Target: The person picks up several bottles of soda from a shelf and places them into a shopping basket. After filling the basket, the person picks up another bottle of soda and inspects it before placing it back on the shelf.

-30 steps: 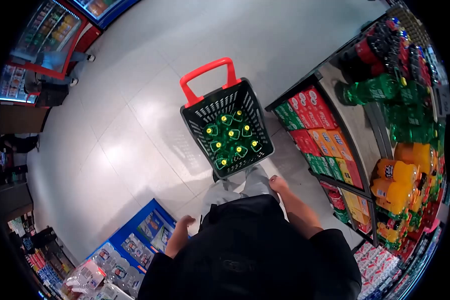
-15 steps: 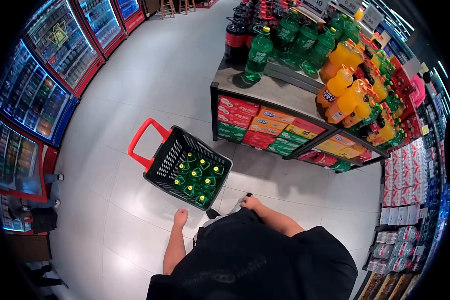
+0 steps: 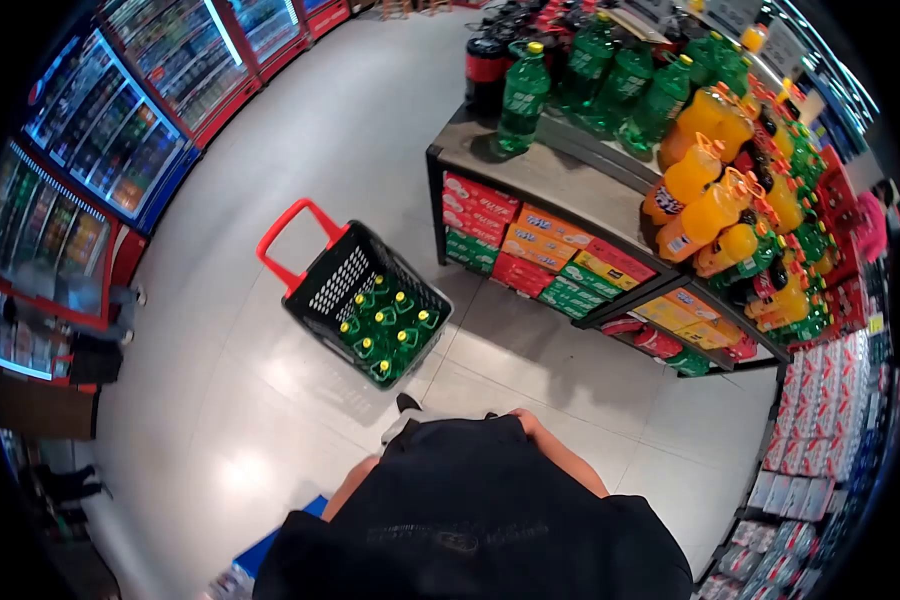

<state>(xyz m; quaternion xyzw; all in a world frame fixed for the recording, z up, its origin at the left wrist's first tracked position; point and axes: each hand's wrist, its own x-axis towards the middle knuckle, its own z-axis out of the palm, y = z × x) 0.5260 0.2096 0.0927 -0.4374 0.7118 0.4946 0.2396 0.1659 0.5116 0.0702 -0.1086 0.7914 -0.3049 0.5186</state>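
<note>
Btls (image 3: 394, 328) in basket (image 3: 337, 278); shelf (image 3: 562, 172) right of it; R hand (image 3: 523, 420) this side, L hand behind shirt (image 3: 470, 500); can't tell either's grip.

Light is bright but uneven: drinks fridges (image 3: 105, 130) glow cold from within at upper left, and ceiling strip lights (image 3: 820, 55) streak the upper right. The pale tiled floor (image 3: 200, 380) throws back a hot white patch at lower left. Soft shadows lie beside the display stand (image 3: 580, 185) and under the shopping basket (image 3: 335, 280). The black shirt (image 3: 470, 470) swallows detail, its lettering smeared. Fisheye distortion bends straight lines toward blackened corners; price signs (image 3: 765, 40) blur.
</note>
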